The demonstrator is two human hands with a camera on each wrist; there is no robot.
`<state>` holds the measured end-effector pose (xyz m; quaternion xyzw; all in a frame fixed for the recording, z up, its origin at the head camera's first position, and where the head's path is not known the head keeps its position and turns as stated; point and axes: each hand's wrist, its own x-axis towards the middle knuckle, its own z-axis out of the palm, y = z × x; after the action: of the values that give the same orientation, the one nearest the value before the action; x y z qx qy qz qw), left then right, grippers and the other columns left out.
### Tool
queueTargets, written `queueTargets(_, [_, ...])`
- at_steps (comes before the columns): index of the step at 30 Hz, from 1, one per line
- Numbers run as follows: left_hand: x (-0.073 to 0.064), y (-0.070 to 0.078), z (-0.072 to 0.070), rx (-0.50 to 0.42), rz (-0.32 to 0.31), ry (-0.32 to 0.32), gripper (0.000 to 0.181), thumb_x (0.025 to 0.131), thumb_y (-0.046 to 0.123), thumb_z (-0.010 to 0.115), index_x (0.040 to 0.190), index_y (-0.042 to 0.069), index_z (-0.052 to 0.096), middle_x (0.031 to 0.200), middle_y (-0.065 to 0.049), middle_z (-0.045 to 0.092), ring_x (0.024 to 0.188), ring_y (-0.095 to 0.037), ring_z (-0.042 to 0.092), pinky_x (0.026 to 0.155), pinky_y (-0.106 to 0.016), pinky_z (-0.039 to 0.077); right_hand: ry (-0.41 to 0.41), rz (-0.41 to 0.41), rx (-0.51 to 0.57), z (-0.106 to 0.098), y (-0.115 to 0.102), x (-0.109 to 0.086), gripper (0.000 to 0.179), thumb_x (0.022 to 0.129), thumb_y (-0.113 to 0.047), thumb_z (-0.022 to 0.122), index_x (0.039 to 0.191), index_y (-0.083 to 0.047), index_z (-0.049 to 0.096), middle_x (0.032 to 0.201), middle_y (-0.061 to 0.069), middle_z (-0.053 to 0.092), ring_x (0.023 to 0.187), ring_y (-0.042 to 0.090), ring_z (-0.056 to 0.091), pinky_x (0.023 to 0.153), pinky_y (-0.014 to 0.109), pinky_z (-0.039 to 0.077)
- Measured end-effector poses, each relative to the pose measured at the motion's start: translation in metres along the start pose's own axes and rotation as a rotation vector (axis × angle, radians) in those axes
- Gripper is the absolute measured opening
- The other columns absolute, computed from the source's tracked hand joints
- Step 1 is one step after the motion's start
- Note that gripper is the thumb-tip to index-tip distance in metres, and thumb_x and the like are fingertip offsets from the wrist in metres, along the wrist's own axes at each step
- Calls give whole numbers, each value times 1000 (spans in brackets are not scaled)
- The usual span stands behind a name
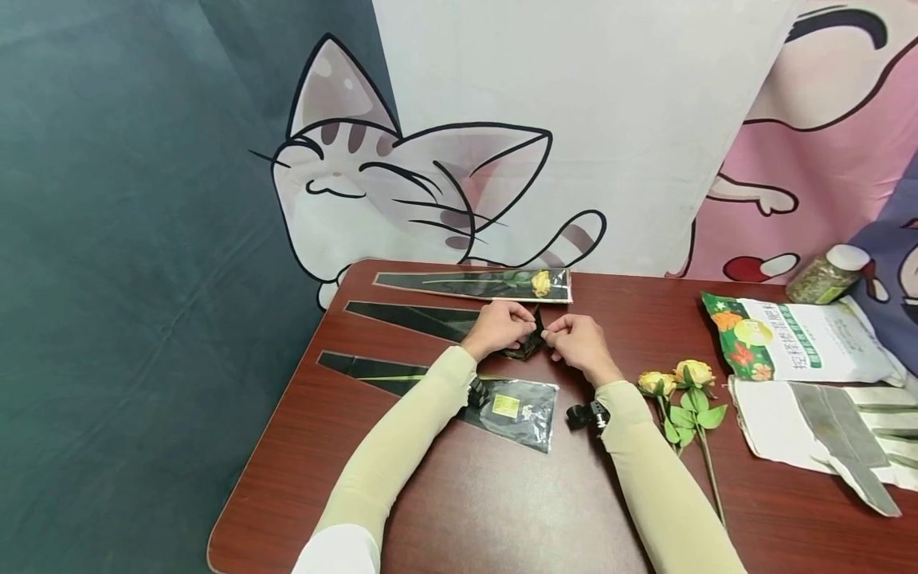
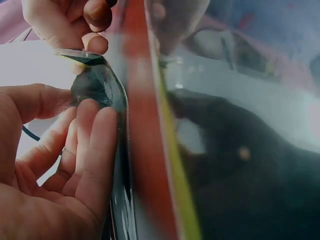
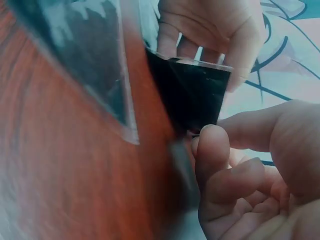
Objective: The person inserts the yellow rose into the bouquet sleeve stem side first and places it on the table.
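A black-backed clear flower sleeve (image 1: 416,317), long and tapered, lies in the middle of three on the table, its wide end lifted between my hands. My left hand (image 1: 502,327) pinches one side of that end between thumb and fingers. At the opposite side, my right hand (image 1: 577,343) pinches a corner with thumb and forefinger. The right wrist view shows the sleeve's dark wide end (image 3: 192,92) stretched between both hands. Nearer me, a second sleeve (image 1: 527,418) with a yellow label holds a green stem, partly covered by my left forearm. No flower is visible inside the lifted sleeve.
Behind my hands lies a sleeve (image 1: 459,283) with a yellow rose inside. Two loose yellow roses (image 1: 674,383) lie right of my right forearm. Further right are a white-and-green bag (image 1: 810,339), work gloves (image 1: 839,426) and a lidded jar (image 1: 825,279).
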<state>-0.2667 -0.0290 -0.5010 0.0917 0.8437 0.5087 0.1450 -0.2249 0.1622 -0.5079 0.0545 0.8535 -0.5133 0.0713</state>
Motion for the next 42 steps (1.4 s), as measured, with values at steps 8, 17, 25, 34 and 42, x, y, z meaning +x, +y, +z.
queueTargets(8, [1, 4, -5, -22, -26, -55, 13, 100, 19, 75, 108, 18, 84, 95, -3, 79, 79, -17, 77, 67, -31, 65, -1, -64, -21, -17, -12, -18, 18, 99, -25, 73, 104, -8, 75, 85, 21, 77, 60, 29, 70, 46, 31, 51])
queueTargets(17, [2, 2, -9, -19, -13, -106, 7, 95, 21, 80, 101, 19, 84, 90, 0, 80, 81, -16, 77, 70, -35, 65, -7, -134, -54, -49, -16, -51, 29, 101, -35, 73, 109, -7, 75, 88, 22, 74, 61, 30, 70, 50, 31, 53])
queueTargets(25, [4, 2, -10, 4, 7, -115, 4, 92, 23, 84, 95, 21, 83, 83, 0, 79, 78, -15, 74, 68, -35, 64, -12, -188, -102, -77, -5, -90, 34, 104, -39, 70, 114, -7, 74, 84, 18, 73, 66, 35, 71, 51, 32, 53])
queueTargets(34, [8, 2, -7, -7, 10, -152, 5, 95, 22, 81, 99, 19, 81, 89, 1, 80, 82, -15, 75, 69, -33, 63, 28, -205, -84, -105, 28, -131, 27, 104, -27, 71, 121, -5, 71, 85, 4, 74, 64, 19, 69, 53, 29, 55])
queueTargets(42, [6, 2, -2, -15, -11, -164, 6, 97, 22, 78, 93, 18, 79, 90, 1, 80, 84, -18, 76, 70, -32, 62, 152, -214, -27, -124, 56, -170, 18, 102, -13, 72, 110, 3, 69, 80, 0, 74, 62, 14, 70, 55, 26, 57])
